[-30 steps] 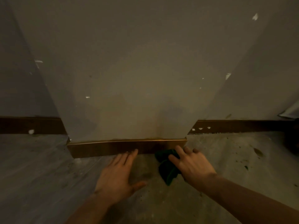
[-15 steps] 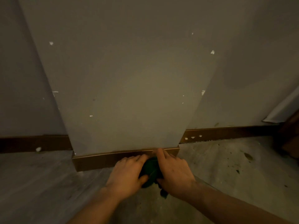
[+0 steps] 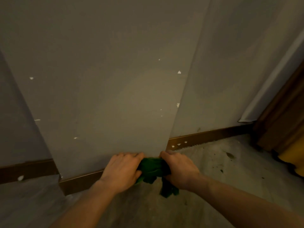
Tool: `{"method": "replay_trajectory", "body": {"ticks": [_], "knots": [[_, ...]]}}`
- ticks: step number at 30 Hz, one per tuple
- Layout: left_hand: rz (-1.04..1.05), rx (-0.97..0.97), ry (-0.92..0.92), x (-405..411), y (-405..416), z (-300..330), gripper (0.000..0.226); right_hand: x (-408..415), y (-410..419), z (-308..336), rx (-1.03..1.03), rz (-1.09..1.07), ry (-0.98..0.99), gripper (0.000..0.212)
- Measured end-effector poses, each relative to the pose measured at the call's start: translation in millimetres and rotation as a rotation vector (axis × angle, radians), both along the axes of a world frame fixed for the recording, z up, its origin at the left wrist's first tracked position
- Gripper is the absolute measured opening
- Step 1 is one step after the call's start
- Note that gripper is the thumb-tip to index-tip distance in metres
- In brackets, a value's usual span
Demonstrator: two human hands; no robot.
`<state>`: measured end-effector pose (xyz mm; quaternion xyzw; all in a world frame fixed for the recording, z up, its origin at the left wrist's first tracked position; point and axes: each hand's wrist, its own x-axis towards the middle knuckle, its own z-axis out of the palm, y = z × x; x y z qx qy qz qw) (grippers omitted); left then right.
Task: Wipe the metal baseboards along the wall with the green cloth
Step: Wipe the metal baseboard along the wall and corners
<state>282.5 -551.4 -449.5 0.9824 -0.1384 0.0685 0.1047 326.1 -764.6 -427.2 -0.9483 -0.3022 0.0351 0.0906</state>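
A crumpled green cloth [image 3: 152,169] is bunched between my two hands, low in front of a jutting wall column. My left hand [image 3: 122,169] grips its left side and my right hand [image 3: 179,168] grips its right side, with a loose end hanging down toward the floor. The brown metal baseboard [image 3: 79,182] runs along the foot of the column; my hands hide its right part. More baseboard [image 3: 205,136] continues along the recessed wall on the right, speckled with white flecks, and another stretch [image 3: 28,169] lies on the left.
The grey wall [image 3: 107,79] shows small white chips. A stained concrete floor [image 3: 222,163] spreads to the right. A dark wooden frame [image 3: 283,112] and something yellow [image 3: 294,158] stand at the far right edge.
My left hand came off the floor and joined the right on the cloth. Both hands now hold it lifted at the column's right corner, and my view has swung rightward.
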Motion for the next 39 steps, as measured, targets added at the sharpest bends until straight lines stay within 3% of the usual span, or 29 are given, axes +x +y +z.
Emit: {"method": "replay_trajectory", "body": {"ticks": [8,17,32,39], "knots": [[-0.067,0.008,-0.076,21.3,-20.9,30.8,0.019,7.8,-19.8,44.9,-0.145,0.033,-0.205,0.040],[-0.088,0.014,-0.092,35.5,-45.3,53.2,0.020,14.5,-32.8,83.9,-0.308,0.085,-0.308,0.043],[0.021,0.056,-0.025,120.1,-177.3,-21.5,0.044,121.1,-154.6,-2.0,-0.256,0.030,-0.155,0.049],[0.136,0.000,0.033,159.9,-216.2,-67.4,0.042,180.7,-189.8,-45.8,-0.139,0.041,-0.095,0.045]]}}
